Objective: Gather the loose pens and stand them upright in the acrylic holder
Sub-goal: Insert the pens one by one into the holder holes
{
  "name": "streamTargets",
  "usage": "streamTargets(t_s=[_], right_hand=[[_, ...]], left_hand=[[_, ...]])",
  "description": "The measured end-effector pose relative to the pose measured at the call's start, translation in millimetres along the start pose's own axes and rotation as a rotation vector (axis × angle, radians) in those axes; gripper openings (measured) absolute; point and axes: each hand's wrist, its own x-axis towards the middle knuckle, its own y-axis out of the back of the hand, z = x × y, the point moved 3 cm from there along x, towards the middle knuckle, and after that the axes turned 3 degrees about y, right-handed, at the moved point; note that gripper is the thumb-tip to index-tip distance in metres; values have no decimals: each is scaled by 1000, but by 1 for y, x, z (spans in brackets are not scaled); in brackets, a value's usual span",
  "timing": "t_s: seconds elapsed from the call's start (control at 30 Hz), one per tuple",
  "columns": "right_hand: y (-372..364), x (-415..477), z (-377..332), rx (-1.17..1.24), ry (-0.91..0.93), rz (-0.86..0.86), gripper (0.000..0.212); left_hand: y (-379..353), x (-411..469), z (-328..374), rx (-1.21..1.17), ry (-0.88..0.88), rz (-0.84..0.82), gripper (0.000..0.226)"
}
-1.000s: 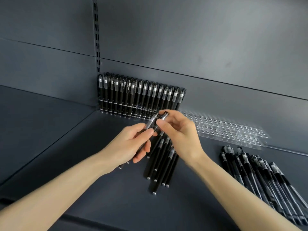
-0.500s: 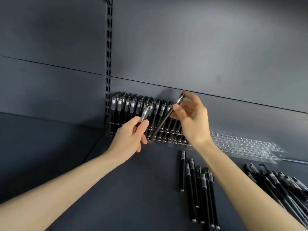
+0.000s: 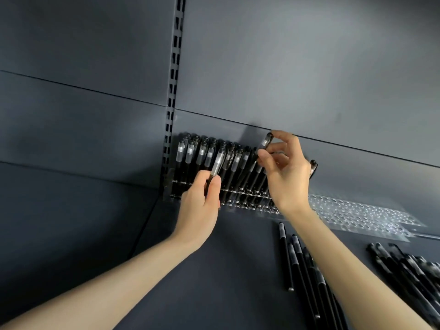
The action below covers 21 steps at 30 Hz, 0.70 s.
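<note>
Above the acrylic holder (image 3: 357,213), left hand (image 3: 200,201) gripping a spare pen (image 3: 216,166), the right hand (image 3: 287,173) should lower its pinched pen (image 3: 266,144) straight into the next hole

A: Your left hand (image 3: 200,201)?
B: Arm extended forward, your fingers curled, thumb pinning the first pen (image 3: 217,164).
A: Right hand (image 3: 288,177)?
B: Higher than your left, both forearms bare, thumb and forefinger pinching a second pen (image 3: 266,142), other fingers loosely curled.
</note>
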Motion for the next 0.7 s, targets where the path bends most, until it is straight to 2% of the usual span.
streamTargets(t_s=[0.17, 0.57, 0.7], right_hand=[[-5, 1, 4, -34, 43, -62, 33], [-11, -3, 12, -179, -12, -317, 26], [-11, -7, 11, -204, -22, -322, 25]], left_hand=[[-1, 1, -4, -13, 13, -2, 22], [-3, 1, -6, -8, 31, 9, 23], [-5, 0, -5, -26, 42, -18, 23]])
